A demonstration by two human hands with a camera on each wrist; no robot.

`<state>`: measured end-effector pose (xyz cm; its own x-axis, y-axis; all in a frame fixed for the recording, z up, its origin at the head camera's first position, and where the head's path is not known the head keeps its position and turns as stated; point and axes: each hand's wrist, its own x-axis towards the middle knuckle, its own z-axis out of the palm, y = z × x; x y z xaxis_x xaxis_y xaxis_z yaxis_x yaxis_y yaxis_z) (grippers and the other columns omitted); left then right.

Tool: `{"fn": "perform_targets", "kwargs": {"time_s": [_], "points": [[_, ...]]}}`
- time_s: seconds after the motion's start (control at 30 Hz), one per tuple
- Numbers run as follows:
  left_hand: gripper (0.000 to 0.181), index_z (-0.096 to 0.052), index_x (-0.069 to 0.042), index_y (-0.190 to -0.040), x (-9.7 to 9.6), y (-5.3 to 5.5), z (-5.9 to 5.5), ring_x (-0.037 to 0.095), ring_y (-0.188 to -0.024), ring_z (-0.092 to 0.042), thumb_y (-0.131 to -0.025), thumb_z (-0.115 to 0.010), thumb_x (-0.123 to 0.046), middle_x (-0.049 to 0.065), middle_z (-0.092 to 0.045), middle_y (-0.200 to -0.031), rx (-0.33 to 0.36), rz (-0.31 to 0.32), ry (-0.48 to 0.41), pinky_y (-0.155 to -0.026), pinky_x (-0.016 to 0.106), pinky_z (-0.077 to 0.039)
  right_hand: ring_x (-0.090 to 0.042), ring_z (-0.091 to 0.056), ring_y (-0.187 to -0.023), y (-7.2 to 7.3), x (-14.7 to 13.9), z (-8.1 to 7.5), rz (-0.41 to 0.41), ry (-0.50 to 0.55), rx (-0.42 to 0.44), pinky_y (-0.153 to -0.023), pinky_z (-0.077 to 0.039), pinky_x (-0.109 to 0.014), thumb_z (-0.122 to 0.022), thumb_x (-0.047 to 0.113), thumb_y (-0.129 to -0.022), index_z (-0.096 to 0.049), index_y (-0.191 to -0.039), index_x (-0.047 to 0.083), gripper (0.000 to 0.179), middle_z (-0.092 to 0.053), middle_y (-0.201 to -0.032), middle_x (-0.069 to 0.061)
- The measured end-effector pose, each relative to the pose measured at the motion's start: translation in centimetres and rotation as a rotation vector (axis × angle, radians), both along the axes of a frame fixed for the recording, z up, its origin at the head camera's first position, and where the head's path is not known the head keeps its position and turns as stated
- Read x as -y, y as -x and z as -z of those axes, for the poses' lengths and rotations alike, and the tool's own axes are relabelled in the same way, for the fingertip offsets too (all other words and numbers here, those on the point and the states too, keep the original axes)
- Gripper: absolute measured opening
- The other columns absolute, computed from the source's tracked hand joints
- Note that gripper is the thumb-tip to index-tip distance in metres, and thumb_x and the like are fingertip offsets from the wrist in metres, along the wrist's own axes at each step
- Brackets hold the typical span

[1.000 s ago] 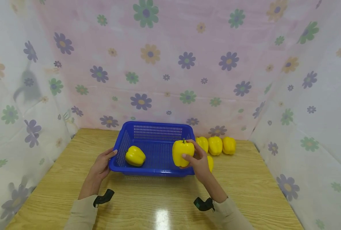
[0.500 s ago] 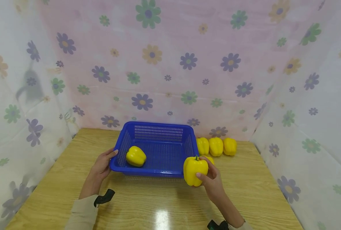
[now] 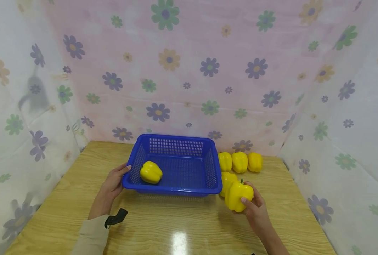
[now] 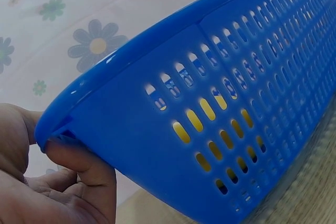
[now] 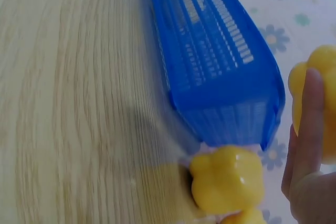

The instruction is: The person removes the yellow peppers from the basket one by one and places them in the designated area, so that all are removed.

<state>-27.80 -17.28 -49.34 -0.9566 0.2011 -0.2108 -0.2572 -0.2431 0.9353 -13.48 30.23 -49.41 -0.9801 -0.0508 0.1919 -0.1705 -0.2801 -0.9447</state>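
Note:
My left hand (image 3: 113, 180) grips the left rim of a blue plastic basket (image 3: 176, 191); in the left wrist view its fingers (image 4: 79, 161) curl under that rim. One yellow bell pepper (image 3: 151, 172) lies inside the basket at the left. Right of the basket, my right hand (image 3: 255, 209) holds another yellow bell pepper (image 3: 238, 196) with its green stem up, thumb on the near side. That pepper overlaps a third bell pepper (image 3: 227, 179) standing by the basket's right end. The right wrist view shows the held bell pepper (image 5: 328, 98) at its right edge.
Three more yellow bell peppers (image 3: 240, 162) stand in a row at the back right, beside the basket. The wooden table (image 3: 163, 226) meets a flowered cloth backdrop (image 3: 189, 71) at the back, with similar cloth on both sides.
My right hand has carried its bell pepper from over the basket's right part to the right and nearer, outside the basket. The left hand keeps its hold on the rim.

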Motion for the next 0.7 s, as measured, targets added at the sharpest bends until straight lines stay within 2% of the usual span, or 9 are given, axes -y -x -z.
{"fn": "perform_targets", "kwargs": {"time_s": [0.23, 0.53, 0.7], "points": [[0.071, -0.009, 0.003, -0.161, 0.0, 0.1, 0.0, 0.003, -0.108, -0.064, -0.109, -0.049, -0.024, 0.000, -0.057, -0.132, -0.003, 0.014, -0.009, -0.097, 0.024, -0.054, -0.015, -0.066, -0.104, 0.0, -2.6, 0.5, 0.032, -0.021, -0.038, -0.073, -0.063, -0.038, -0.043, -0.005, -0.103, -0.048, -0.142, 0.022, 0.047, -0.054, -0.130, 0.002], [0.070, -0.009, 0.003, -0.161, -0.1, 0.0, -0.1, 0.002, -0.107, -0.063, -0.109, -0.048, -0.023, -0.001, -0.056, -0.131, -0.004, 0.010, -0.003, -0.096, 0.024, -0.054, -0.012, -0.067, -0.107, 0.8, -5.4, 0.9, 0.152, -0.093, 0.058, -0.073, -0.063, -0.040, -0.050, -0.002, -0.104, -0.045, -0.145, 0.020, 0.047, -0.054, -0.133, 0.007], [0.070, -0.009, 0.005, -0.161, -0.1, 0.0, 0.0, 0.002, -0.106, -0.063, -0.109, -0.048, -0.023, -0.004, -0.059, -0.126, -0.008, 0.008, -0.021, -0.096, 0.023, -0.054, -0.010, -0.065, -0.107, 1.7, -6.7, 1.1, 0.182, -0.191, 0.101, -0.075, -0.063, -0.044, -0.053, 0.003, -0.104, -0.039, -0.151, 0.014, 0.051, -0.052, -0.132, 0.008]]}}
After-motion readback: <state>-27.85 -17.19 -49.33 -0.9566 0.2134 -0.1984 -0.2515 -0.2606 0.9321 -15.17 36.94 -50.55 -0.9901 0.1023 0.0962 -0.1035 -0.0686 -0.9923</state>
